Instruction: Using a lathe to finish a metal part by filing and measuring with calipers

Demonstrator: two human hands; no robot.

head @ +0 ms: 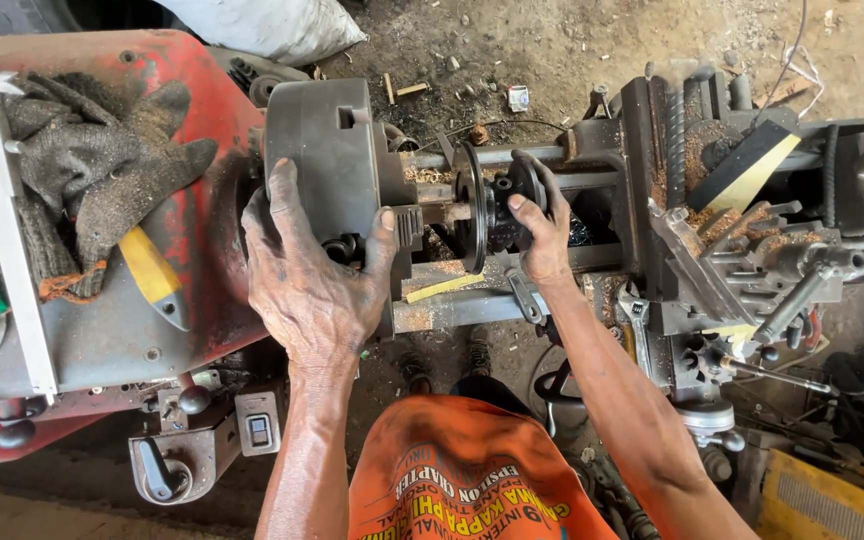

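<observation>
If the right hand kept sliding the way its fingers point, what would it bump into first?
The right hand already grips the black pulley-like part, fingers pointing up and left. Going on, it would probably press that part toward the chuck jaws by the left hand; depth is unclear.

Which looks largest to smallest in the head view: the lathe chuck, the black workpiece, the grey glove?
1. Lathe chuck, gripped by the left hand.
2. Grey glove; looks close to the chuck, ranking unsure.
3. Black workpiece, held by the right hand.
</observation>
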